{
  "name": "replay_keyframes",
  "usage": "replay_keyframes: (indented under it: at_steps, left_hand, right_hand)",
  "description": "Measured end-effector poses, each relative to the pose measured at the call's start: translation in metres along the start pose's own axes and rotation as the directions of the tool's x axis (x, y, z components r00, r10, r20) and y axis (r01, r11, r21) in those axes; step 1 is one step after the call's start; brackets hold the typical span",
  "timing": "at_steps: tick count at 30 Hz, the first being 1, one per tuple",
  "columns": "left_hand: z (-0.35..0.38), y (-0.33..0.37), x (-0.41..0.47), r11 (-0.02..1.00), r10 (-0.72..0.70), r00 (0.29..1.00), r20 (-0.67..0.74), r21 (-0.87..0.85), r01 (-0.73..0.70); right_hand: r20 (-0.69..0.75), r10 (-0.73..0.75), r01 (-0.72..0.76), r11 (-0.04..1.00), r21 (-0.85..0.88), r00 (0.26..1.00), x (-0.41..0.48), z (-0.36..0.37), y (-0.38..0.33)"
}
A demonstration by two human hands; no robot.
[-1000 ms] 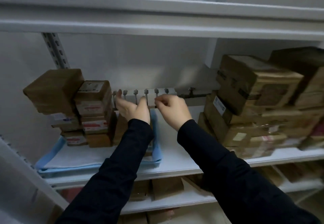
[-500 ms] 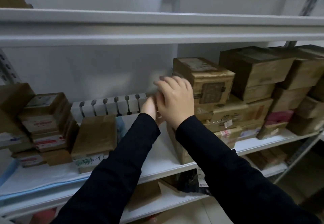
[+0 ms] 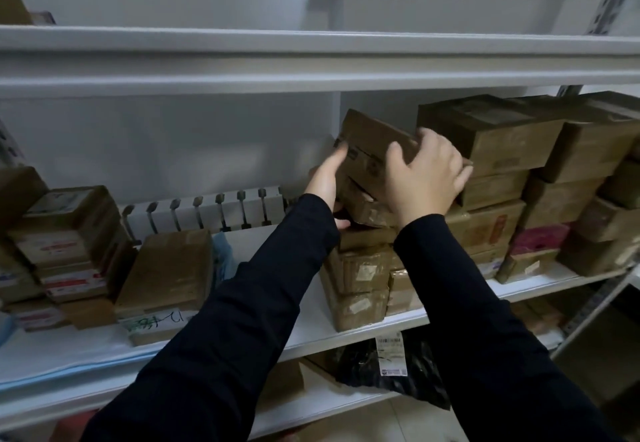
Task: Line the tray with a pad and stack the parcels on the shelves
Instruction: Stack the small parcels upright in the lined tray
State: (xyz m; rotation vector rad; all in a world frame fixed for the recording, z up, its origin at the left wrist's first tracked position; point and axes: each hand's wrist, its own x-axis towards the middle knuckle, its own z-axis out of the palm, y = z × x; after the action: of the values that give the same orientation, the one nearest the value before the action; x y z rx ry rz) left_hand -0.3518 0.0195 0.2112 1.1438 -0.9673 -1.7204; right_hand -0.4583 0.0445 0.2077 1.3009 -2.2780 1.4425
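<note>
One brown cardboard parcel (image 3: 372,142), tilted, gripped by left hand (image 3: 325,178), right hand (image 3: 427,178)

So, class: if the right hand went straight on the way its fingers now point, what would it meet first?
The right hand grips the tilted parcel; pushing on up and rightward, it would likely meet the large brown box topping the next stack, though depth is unclear.

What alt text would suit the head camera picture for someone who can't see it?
A person's left hand and right hand hold a tilted brown parcel above a stack on a white shelf. More parcels flank it: the right pile and the left pile.
</note>
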Motion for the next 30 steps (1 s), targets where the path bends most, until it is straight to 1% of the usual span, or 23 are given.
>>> replay_keyframes:
  at_steps: [3,6,8,10,11,12,13,14,15,16,17,18,19,20,21,22,25,27,29,30]
  left_hand:
    - [0.006,-0.004,0.005,1.000,-0.003,1.000,-0.001,0.020,0.003]
    - [0.009,-0.006,0.009,0.999,-0.037,0.999,-0.004,0.010,0.037]
    - [0.007,-0.005,0.012,0.998,-0.059,0.998,0.012,-0.011,0.059]
    - [0.008,-0.001,0.011,0.999,-0.048,0.998,0.026,-0.020,0.049]
    - [0.009,0.001,0.009,0.999,-0.048,0.998,0.039,-0.019,0.049]
    - [0.009,0.003,0.007,0.998,-0.049,0.997,0.059,-0.026,0.050]
    - [0.010,0.004,0.007,0.999,-0.043,0.997,0.067,-0.017,0.044]
    - [0.010,0.005,0.007,0.999,-0.037,0.997,0.061,-0.007,0.038]
    - [0.009,0.004,0.009,0.999,-0.035,0.998,0.044,0.013,0.034]
    - [0.009,0.004,0.009,0.999,-0.041,0.999,0.022,0.018,0.040]
    - [0.008,0.004,0.010,0.999,-0.041,0.999,-0.003,0.018,0.041]
    - [0.007,0.003,0.012,0.999,-0.038,0.999,-0.019,0.008,0.038]
    - [0.006,0.003,0.013,0.999,-0.040,0.999,-0.023,-0.003,0.040]
    - [0.005,0.004,0.013,0.999,-0.049,0.999,-0.018,-0.006,0.049]
    - [0.004,0.004,0.012,0.998,-0.062,0.998,-0.010,-0.012,0.062]
    - [0.002,0.003,0.013,0.997,-0.070,0.998,-0.005,-0.025,0.070]
    - [-0.004,0.008,0.011,0.991,-0.013,1.000,0.026,-0.131,0.016]
    - [-0.011,0.016,0.008,0.969,0.080,0.995,0.061,-0.239,-0.063]
    - [-0.026,0.025,0.009,0.944,0.153,0.987,0.057,-0.305,-0.129]
    - [-0.034,0.026,0.009,0.930,0.181,0.983,0.044,-0.332,-0.156]
  right_hand:
    - [-0.026,-0.176,0.174,0.983,-0.062,0.984,-0.008,0.009,0.002]
    - [-0.065,-0.244,0.239,0.968,-0.070,0.968,-0.015,0.016,0.000]
    - [-0.126,-0.309,0.302,0.950,-0.072,0.943,-0.019,0.021,-0.004]
    - [-0.166,-0.366,0.364,0.930,-0.045,0.916,-0.021,0.022,-0.005]
    - [-0.178,-0.393,0.401,0.916,0.008,0.902,-0.021,0.022,-0.005]
    - [-0.194,-0.410,0.435,0.894,0.107,0.891,-0.019,0.020,-0.004]
    - [-0.229,-0.407,0.456,0.857,0.238,0.884,-0.016,0.018,-0.002]
    - [-0.273,-0.360,0.443,0.813,0.378,0.892,-0.012,0.014,0.000]
    - [-0.298,-0.261,0.382,0.786,0.487,0.918,-0.007,0.011,0.002]
    - [-0.285,-0.122,0.265,0.798,0.542,0.951,-0.002,0.007,0.005]
    - [-0.226,0.020,0.108,0.834,0.541,0.974,0.003,0.002,0.009]
    - [-0.101,0.144,-0.072,0.853,0.517,0.984,0.006,-0.001,0.013]
    - [0.081,0.233,-0.240,0.815,0.527,0.969,0.010,-0.001,0.018]
    - [0.281,0.262,-0.381,0.710,0.592,0.923,0.012,-0.002,0.020]
    - [0.459,0.230,-0.500,0.573,0.649,0.858,0.013,-0.002,0.020]
    - [0.540,0.180,-0.548,0.506,0.666,0.822,0.012,-0.001,0.019]
    - [0.497,0.043,-0.434,0.557,0.708,0.867,0.008,0.001,0.015]
    - [0.518,-0.047,-0.418,0.530,0.738,0.854,0.011,-0.001,0.014]
    - [0.551,-0.061,-0.441,0.529,0.725,0.832,0.015,-0.002,0.016]
    - [0.551,-0.024,-0.441,0.571,0.692,0.834,0.017,0.000,0.017]
